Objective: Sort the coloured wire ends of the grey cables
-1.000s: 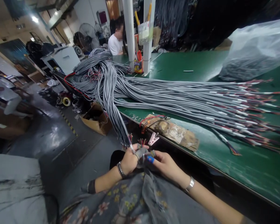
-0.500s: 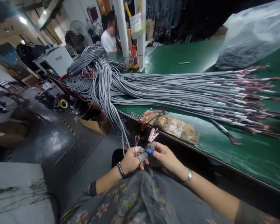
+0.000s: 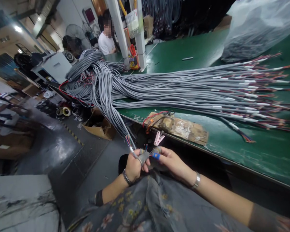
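Observation:
My left hand (image 3: 133,166) is closed around the end of a grey cable (image 3: 116,125) that hangs down from the green table (image 3: 244,151); thin coloured wires stick out above its fingers. A grey finger cot covers one left fingertip. My right hand (image 3: 171,162) is pinched together right beside it, with blue tape on one fingertip, and touches the same wire ends. A pink clip (image 3: 159,138) sits just above both hands at the table edge.
A big bundle of grey cables (image 3: 183,91) lies across the table, with stripped coloured ends at the right. A worn brown board (image 3: 181,128) lies at the table edge. An open cardboard box (image 3: 98,127) stands on the floor. A person in white sits far back.
The cable end in my left hand has tilted left, and both hands have stayed together while the view swung slightly.

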The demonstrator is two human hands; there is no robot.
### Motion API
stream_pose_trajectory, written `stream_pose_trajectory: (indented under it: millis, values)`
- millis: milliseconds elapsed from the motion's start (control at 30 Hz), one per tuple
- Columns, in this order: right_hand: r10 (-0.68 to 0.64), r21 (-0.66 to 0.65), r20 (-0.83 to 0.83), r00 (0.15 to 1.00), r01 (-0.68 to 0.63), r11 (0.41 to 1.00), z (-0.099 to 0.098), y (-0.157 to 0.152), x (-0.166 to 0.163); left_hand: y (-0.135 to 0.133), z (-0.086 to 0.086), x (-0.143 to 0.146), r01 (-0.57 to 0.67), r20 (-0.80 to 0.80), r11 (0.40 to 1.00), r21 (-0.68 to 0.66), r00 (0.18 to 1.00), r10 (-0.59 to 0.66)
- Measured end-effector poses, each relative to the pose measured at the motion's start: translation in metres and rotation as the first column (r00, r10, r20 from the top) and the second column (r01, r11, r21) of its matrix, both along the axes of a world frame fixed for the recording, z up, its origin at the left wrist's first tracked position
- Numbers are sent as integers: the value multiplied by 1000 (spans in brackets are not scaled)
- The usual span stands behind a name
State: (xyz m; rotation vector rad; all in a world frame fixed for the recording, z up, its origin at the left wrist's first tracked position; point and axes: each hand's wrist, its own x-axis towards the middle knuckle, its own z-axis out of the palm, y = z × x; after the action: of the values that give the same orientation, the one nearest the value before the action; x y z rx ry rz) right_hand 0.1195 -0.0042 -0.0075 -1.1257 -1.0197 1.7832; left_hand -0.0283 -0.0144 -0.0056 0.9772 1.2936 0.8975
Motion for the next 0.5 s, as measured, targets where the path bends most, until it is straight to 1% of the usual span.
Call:
stream_pose_trajectory:
  millis: [200,267,333,500]
  values:
    - [8,6,-36,999,-7,1000,3,3,3,-1,0,0,150,-42,989,-13,988,-150]
    - [-5,-11,-45,999,5,1000,1,3,2,-2,0,1,170,-47,985,-18,984,-171]
    - [-18,-34,-44,999,17,999,-1,2,1,-2,0,2,155,-40,987,-33,987,-156]
    - [-59,-71,-71,996,54,996,-1,0,0,-1,-1,6,66,44,996,-58,997,-63]
